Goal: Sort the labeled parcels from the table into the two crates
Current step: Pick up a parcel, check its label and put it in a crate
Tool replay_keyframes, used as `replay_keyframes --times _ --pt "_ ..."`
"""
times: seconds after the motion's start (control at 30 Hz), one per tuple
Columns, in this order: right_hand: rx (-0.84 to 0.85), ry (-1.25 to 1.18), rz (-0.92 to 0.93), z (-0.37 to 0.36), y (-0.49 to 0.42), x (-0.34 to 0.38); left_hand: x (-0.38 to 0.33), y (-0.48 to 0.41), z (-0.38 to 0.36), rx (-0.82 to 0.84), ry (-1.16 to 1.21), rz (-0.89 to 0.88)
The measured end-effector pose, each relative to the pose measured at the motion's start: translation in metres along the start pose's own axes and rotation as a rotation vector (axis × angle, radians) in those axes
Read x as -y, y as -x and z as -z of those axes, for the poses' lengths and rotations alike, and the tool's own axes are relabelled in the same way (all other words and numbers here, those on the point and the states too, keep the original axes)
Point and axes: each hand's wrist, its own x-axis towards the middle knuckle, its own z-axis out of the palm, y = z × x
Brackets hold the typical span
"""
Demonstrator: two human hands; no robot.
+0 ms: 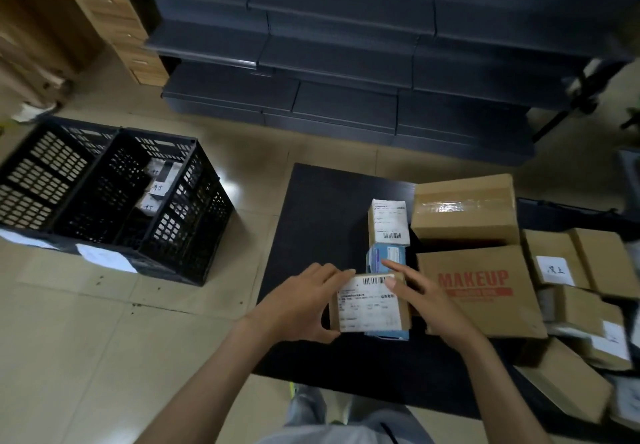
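A small brown parcel (370, 303) with a white shipping label sits near the front of the black table (318, 221), on top of a blue box (388, 334). My left hand (301, 305) grips its left side, fingers over the top edge and thumb below. My right hand (422, 298) holds its right side, thumb on the label. Behind it lie another blue box (388, 256) and a labeled brown parcel (388, 221). Two black crates stand on the floor at left: the left crate (45, 173) and the right crate (180, 215), which holds several labeled parcels.
A MAKEUP carton (481, 291) and a taped carton (464, 208) fill the table's right part. More labeled boxes (554, 267) pile up at the far right. Dark shelving (346, 62) stands behind the table, and a wooden cabinet (69, 20) at upper left.
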Motion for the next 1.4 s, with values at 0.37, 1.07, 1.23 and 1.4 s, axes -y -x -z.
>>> replay_keyframes --times 0.37,1.07,1.23,1.4 --pt "-0.231 -0.344 0.055 0.014 0.032 -0.023 -0.018 0.003 0.002 -0.121 0.234 0.042" --pt "0.118 0.251 0.164 0.081 0.027 -0.029 -0.051 -0.030 0.008 -0.179 0.348 0.153" --pt "0.064 0.349 0.180 0.092 0.026 -0.032 -0.053 -0.032 0.007 -0.131 0.455 0.191" --pt "0.038 0.243 0.145 0.100 0.031 -0.038 -0.056 -0.039 0.005 -0.097 0.658 0.267"
